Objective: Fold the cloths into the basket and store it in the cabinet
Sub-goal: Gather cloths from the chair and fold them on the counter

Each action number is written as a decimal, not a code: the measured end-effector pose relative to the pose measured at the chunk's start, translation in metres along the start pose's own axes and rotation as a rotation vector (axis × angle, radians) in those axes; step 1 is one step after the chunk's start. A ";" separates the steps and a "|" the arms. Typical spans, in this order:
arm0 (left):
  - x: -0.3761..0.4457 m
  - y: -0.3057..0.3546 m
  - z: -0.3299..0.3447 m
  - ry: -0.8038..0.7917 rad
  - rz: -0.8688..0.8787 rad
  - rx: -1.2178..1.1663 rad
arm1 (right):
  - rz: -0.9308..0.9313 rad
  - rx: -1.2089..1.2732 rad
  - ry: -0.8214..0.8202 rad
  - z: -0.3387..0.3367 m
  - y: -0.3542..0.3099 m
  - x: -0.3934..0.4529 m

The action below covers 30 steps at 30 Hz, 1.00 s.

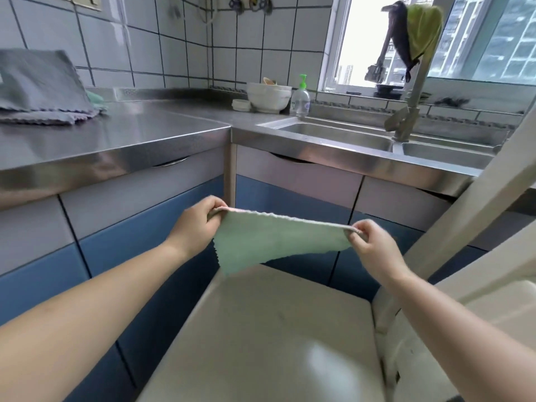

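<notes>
Here, in the head view, both hands are holding a pale green cloth (278, 242) stretched between them in the air, over the near edge of a cream chair seat (261, 329) and in front of the blue cabinet doors (290, 198). The left hand (197, 224) is pinching the cloth's upper corner at about 9 o'clock of the cloth, its fingers (216, 206) curled and clamped on the hem; the right hand (374, 248) is pinching the opposite upper corner at about 3 o'clock, fingers likewise closed on the fabric. The cloth's lower edge is hanging loose, its lowest corner dipping just above the seat. At about 10 o'clock from the hands, a grey cloth (43, 88) is lying rumpled on the steel tabletop (130, 132). At about 1 o'clock, white bowls (268, 97) and a soap bottle (300, 100) are standing beside the sink (333, 134), and a yellow-green cloth (423, 27) is draping over the tap.
</notes>
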<state>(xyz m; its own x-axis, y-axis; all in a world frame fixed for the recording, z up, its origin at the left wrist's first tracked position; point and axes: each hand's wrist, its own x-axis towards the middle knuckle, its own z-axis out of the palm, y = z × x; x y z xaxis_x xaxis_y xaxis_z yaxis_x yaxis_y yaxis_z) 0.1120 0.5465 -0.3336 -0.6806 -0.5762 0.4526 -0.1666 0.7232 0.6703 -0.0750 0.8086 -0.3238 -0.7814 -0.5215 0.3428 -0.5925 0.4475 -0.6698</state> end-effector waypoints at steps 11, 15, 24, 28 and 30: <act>-0.165 -0.063 0.037 -0.386 -0.133 0.053 | 0.264 -0.057 -0.291 0.057 0.077 -0.143; -0.201 -0.071 0.042 -0.446 -0.150 0.085 | 0.269 -0.098 -0.351 0.066 0.083 -0.176; -0.252 -0.069 0.027 -0.443 -0.172 0.177 | 0.262 -0.320 -0.533 0.070 0.083 -0.221; -0.259 -0.066 0.020 -0.440 -0.237 0.103 | 0.277 -0.211 -0.487 0.066 0.080 -0.219; -0.253 -0.064 0.022 -0.386 -0.273 0.050 | 0.299 -0.148 -0.417 0.067 0.076 -0.208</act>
<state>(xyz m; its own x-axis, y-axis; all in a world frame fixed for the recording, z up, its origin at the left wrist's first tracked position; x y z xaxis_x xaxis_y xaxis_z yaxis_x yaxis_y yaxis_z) 0.2793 0.6547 -0.5037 -0.8209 -0.5710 0.0059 -0.4038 0.5878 0.7011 0.0553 0.9029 -0.4902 -0.7943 -0.5861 -0.1600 -0.4003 0.7029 -0.5879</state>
